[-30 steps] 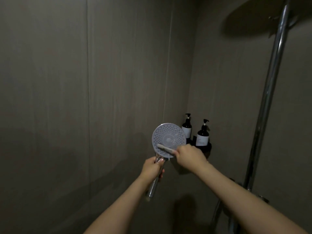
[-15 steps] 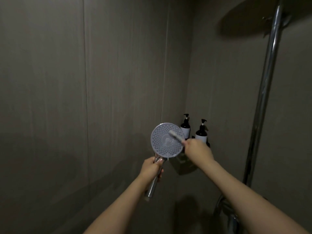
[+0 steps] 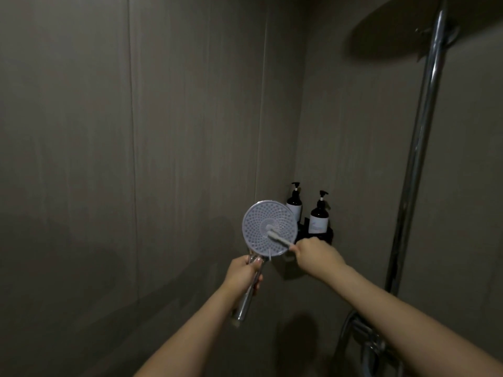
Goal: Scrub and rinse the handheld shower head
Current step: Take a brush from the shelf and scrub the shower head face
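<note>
Head view, dim shower corner. Going left to right: your left hand (image 3: 243, 273) is wrapped around the chrome handle of the shower head (image 3: 261, 227), fingers curled tight just under the disc. The disc is held up facing you, in front of the corner shelf. Judgement: rigid metal-and-plastic piece, moderate weight, top-heavy at the disc; the chrome will likely be slippery once wet, so keep your grip high on the handle near the neck, not at the free lower end. Your right hand (image 3: 317, 255) pinches a small brush (image 3: 279, 238), its bristle end lying on the disc's centre. The brush looks light and stiff; hold it well down its shaft for pressure. Count: one shower head, one brush, two dark pump bottles (image 3: 319, 217) on the shelf, one chrome riser pipe (image 3: 416, 159) at right.
</note>
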The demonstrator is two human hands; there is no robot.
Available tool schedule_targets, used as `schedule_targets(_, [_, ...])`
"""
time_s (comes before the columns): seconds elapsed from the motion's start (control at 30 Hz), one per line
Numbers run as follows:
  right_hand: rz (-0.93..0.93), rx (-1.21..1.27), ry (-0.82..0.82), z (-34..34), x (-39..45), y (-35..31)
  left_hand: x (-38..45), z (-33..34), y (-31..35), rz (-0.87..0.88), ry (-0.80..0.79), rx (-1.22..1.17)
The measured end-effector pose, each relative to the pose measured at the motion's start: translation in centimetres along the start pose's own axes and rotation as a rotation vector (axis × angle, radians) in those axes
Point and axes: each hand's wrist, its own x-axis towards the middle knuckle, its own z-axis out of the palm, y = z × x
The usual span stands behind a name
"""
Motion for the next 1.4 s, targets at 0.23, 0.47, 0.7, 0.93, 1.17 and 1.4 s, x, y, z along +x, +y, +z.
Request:
schedule_targets(0.23, [-0.015,-0.055,-0.071,-0.3,-0.6,1.8,-0.7,-0.3,-0.4,-0.015,-0.008,-0.021])
schedule_targets(0.47, [0.071,-0.041,-0.082,-0.3,-0.8,3.5,-1.4,1.8,1.7,0.059,-0.121,0.011])
schedule_targets(0.7, [-0.072,0.027,0.112,-2.3,-1.4,2.5,-0.6,1.9,2.3,0.052,-0.058,0.021])
schedule_targets(0.93, [-0.040,-0.059,0.094,-1.5,-2.1,1.5,-0.6,2.7,2.5,0.051,-0.061,0.024])
schedule_targets(1.17, [-0.048,-0.111,0.061,-1.8,-1.8,1.1,-0.7,2.3,2.4,0.066,-0.063,0.049])
schedule_targets(1.4, [-0.115,-0.105,0.065,-2.0,-1.3,-0.5,-0.6,2.4,3.0,0.076,-0.078,0.054])
